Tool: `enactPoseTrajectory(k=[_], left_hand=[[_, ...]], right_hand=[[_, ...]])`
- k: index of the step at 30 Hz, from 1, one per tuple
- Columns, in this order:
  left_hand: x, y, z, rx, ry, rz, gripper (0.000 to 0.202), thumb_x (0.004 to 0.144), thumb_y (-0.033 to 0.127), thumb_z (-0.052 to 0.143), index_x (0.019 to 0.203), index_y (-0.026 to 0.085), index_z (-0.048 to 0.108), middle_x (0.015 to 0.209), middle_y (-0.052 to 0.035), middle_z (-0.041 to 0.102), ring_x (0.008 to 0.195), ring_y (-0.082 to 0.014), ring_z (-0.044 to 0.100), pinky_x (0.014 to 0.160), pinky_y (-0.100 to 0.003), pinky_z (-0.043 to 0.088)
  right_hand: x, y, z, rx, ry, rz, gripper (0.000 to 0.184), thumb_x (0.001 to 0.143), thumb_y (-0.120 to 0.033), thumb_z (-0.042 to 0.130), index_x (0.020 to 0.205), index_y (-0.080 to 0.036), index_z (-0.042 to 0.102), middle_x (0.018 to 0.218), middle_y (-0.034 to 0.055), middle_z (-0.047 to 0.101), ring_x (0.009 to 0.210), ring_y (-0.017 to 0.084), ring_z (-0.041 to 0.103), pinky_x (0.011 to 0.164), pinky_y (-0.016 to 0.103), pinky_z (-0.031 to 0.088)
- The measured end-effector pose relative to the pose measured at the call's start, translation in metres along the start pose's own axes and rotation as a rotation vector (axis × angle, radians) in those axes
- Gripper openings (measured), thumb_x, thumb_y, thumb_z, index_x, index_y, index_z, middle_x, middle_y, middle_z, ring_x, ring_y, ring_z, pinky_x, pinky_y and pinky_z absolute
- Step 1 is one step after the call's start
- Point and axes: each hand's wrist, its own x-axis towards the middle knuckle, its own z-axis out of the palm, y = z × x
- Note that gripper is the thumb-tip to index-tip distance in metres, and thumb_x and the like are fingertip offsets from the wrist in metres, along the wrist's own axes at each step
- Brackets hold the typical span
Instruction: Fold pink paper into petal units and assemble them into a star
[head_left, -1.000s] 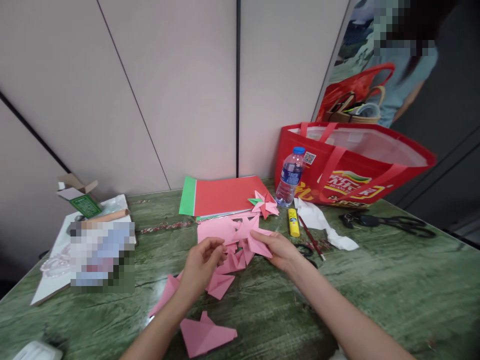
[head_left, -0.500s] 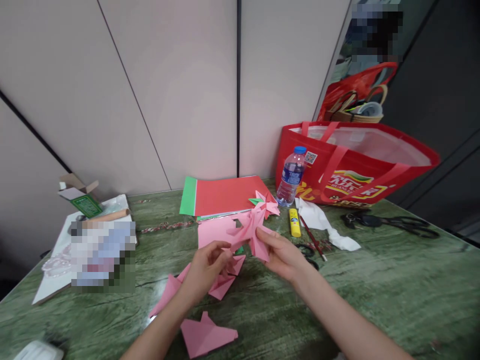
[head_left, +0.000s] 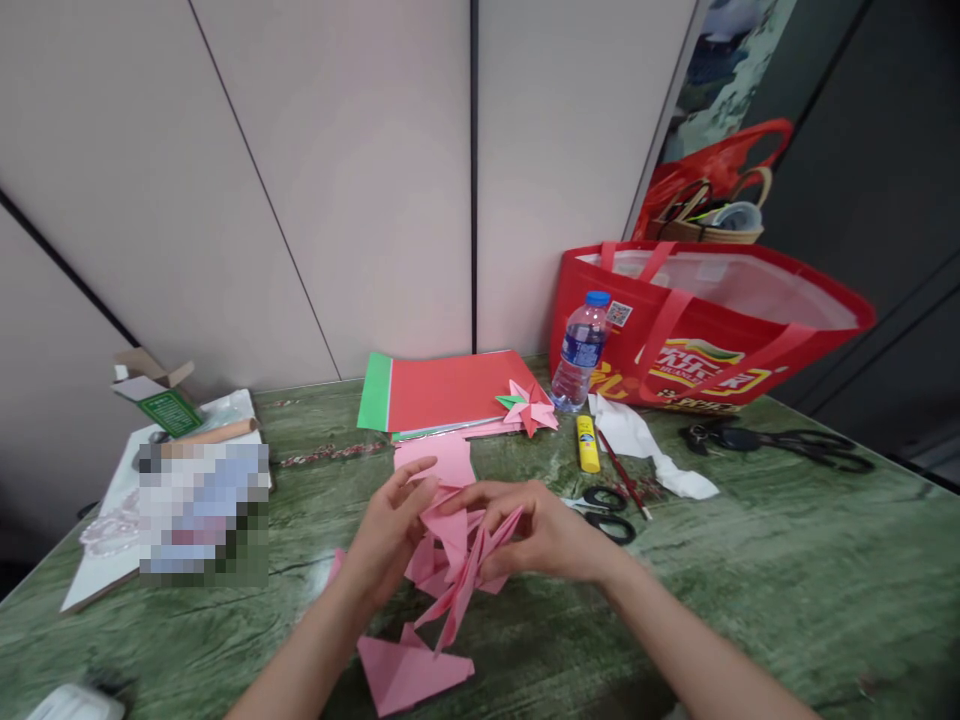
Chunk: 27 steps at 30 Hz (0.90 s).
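A pink folded-paper piece with several pointed flaps (head_left: 466, 580) hangs tilted above the table, pinched in my right hand (head_left: 536, 535). My left hand (head_left: 401, 520) is at its upper left end, fingers bent around a pink paper flap there. Where the two hands meet, the fingertips partly hide the paper. Below lie more pink folded pieces, one of them a flat pink folded piece (head_left: 414, 672) near the front. Behind my hands is a pink paper sheet (head_left: 439, 458). Farther back, a pink, red and green paper star (head_left: 527, 408) rests on red paper (head_left: 461, 390).
Right of my hands are scissors (head_left: 609, 520), a yellow glue stick (head_left: 588, 445), a dark red pencil (head_left: 624, 475) and white tissue (head_left: 626, 430). A water bottle (head_left: 581, 355) stands before a red bag (head_left: 675, 330). Black scissors (head_left: 795, 442) lie far right; a small green box (head_left: 169, 408) stands left.
The pink folded piece has come down and turned more edge-on. My right hand has moved lower and left, and my left hand has risen to the paper. The scissors and paper star are uncovered.
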Motion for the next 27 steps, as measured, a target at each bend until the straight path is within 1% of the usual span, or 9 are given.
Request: enactPoseTrajectory(k=[4,6,11,14,17,20,23,25,27], left_hand=[[0.003,-0.002,-0.008,0.001,-0.056,-0.061,0.034,0.063,0.022,0.071,0.095,0.018,0.059,0.078,-0.0026,0.067,0.067,-0.0133,0.062,0.059,-0.022,0.047],[0.005,-0.003,-0.011,0.008,-0.069,-0.080,0.030,0.064,0.021,0.071,0.091,0.016,0.061,0.075,-0.0035,0.067,0.066,-0.0135,0.062,0.060,-0.022,0.047],[0.007,-0.004,-0.014,-0.019,-0.081,-0.079,0.028,0.060,0.017,0.073,0.086,0.015,0.062,0.070,-0.0012,0.065,0.061,-0.0114,0.060,0.057,-0.021,0.046],[0.007,-0.004,-0.012,-0.018,-0.022,-0.074,0.028,0.058,0.020,0.075,0.082,0.013,0.064,0.066,-0.0009,0.063,0.056,-0.0103,0.058,0.053,-0.021,0.046],[0.008,-0.004,-0.011,0.000,0.052,-0.044,0.028,0.057,0.025,0.075,0.079,0.011,0.064,0.064,-0.0004,0.062,0.052,-0.0088,0.056,0.048,-0.019,0.044],[0.009,-0.005,-0.012,0.040,0.103,0.012,0.032,0.051,0.024,0.078,0.077,0.011,0.063,0.063,0.0009,0.061,0.049,-0.0079,0.054,0.044,-0.017,0.041],[0.010,-0.006,-0.014,0.056,0.131,0.041,0.040,0.049,0.022,0.079,0.085,0.013,0.062,0.057,0.0045,0.058,0.044,-0.0061,0.051,0.040,-0.015,0.038],[0.011,-0.006,-0.015,0.015,0.154,0.064,0.049,0.049,0.020,0.079,0.093,0.015,0.060,0.055,0.0066,0.057,0.042,-0.0050,0.049,0.040,-0.015,0.038],[0.013,-0.004,-0.015,-0.053,0.192,0.098,0.052,0.046,0.017,0.080,0.094,0.015,0.059,0.059,0.0055,0.060,0.046,-0.0056,0.052,0.044,-0.015,0.042]], right_hand=[[-0.001,0.004,0.002,-0.114,-0.025,-0.020,0.008,0.062,-0.020,0.071,0.069,-0.020,0.067,0.107,0.0037,0.061,0.098,0.018,0.056,0.086,0.031,0.040],[-0.002,0.007,0.004,-0.176,-0.030,-0.031,0.009,0.062,-0.021,0.072,0.069,-0.019,0.068,0.106,0.0042,0.061,0.098,0.017,0.056,0.085,0.029,0.040],[-0.001,0.011,0.005,-0.335,-0.035,-0.087,0.011,0.060,-0.023,0.074,0.068,-0.018,0.068,0.096,0.0044,0.061,0.098,0.018,0.053,0.086,0.027,0.038],[-0.001,0.012,0.005,-0.372,-0.029,-0.098,0.011,0.060,-0.023,0.074,0.067,-0.018,0.067,0.094,0.0042,0.061,0.100,0.018,0.051,0.086,0.029,0.038],[-0.001,0.012,0.005,-0.357,-0.012,-0.090,0.010,0.060,-0.023,0.073,0.067,-0.020,0.067,0.100,0.0047,0.061,0.105,0.019,0.048,0.090,0.032,0.036],[-0.001,0.012,0.005,-0.309,0.008,-0.083,0.009,0.062,-0.023,0.072,0.068,-0.020,0.067,0.105,0.0055,0.062,0.105,0.019,0.049,0.089,0.033,0.037],[0.000,0.013,0.005,-0.235,0.072,-0.043,0.008,0.063,-0.023,0.071,0.067,-0.019,0.065,0.098,0.0051,0.065,0.096,0.018,0.055,0.084,0.030,0.040],[0.001,0.015,0.005,-0.180,0.134,0.051,0.010,0.063,-0.026,0.070,0.065,-0.017,0.064,0.082,0.0027,0.067,0.079,0.017,0.059,0.070,0.026,0.043],[0.001,0.018,0.004,-0.132,0.212,0.168,0.015,0.063,-0.030,0.069,0.063,-0.016,0.064,0.062,-0.0015,0.063,0.058,0.013,0.055,0.053,0.021,0.039]])
